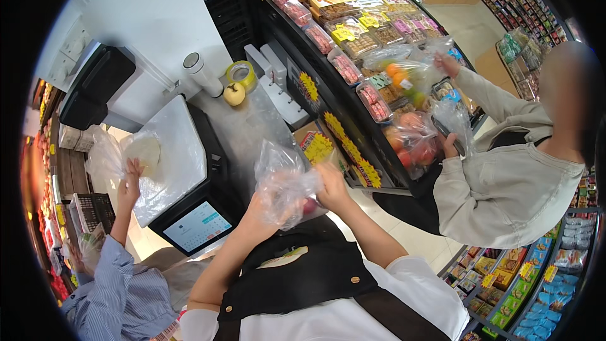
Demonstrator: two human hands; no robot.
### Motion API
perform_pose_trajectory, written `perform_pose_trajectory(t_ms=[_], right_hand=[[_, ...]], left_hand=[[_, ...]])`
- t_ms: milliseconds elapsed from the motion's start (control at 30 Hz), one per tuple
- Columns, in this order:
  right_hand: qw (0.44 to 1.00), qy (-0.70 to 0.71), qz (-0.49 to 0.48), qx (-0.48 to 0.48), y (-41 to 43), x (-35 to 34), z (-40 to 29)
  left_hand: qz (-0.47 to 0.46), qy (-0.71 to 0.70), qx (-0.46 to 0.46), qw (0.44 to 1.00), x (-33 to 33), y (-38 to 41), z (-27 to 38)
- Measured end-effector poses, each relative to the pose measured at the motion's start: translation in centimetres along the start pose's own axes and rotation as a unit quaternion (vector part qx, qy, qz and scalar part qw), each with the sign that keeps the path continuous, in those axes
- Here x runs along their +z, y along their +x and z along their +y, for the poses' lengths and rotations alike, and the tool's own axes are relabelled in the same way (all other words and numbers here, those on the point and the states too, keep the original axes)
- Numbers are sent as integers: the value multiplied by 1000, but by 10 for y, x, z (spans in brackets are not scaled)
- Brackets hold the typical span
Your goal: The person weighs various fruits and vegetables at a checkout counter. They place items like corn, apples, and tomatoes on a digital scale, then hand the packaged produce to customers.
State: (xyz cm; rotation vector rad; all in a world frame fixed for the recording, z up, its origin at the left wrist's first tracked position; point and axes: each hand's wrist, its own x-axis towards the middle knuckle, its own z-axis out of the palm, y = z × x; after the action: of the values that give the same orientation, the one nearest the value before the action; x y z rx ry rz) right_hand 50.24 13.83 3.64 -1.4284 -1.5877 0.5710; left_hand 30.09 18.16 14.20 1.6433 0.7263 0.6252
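Before my apron I hold a clear plastic bag [286,194] with both hands. My left hand [266,206] grips it from the left, its fingers partly hidden behind the crinkled film. On the other side, my right hand [332,184] pinches the gathered plastic, slightly blurred. A dark red round item [310,206], perhaps a fruit, shows low in the bag, mostly covered. Left of my hands stands a weighing scale [177,156] with a film-covered platter and a lit touchscreen [198,226]. A person's hand [132,175] touches a bagged pale round item [143,154] on that platter.
A metal counter [251,125] carries a yellow fruit [234,94], a tape roll [241,75] and a white tumbler [202,74]. At right, another person [506,184] holds bagged fruit [412,139] and a phone beside a display of packed snacks [352,35].
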Motion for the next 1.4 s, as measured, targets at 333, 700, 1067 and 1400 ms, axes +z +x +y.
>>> perform_pose_trajectory(t_ms=[333, 700, 1067, 1400], right_hand=[[969, -26, 225, 103, 18, -91, -16], [872, -198, 407, 185, 80, -275, 143], [824, -334, 196, 413, 17, -402, 473], [925, 70, 313, 205, 88, -166, 142]], left_hand=[[97, 18, -128, 987, -18, -32, -19], [179, -41, -176, 967, -20, -51, -30], [296, 41, -214, 930, -70, -114, -30], [344, -6, -239, 908, -73, -206, -57]])
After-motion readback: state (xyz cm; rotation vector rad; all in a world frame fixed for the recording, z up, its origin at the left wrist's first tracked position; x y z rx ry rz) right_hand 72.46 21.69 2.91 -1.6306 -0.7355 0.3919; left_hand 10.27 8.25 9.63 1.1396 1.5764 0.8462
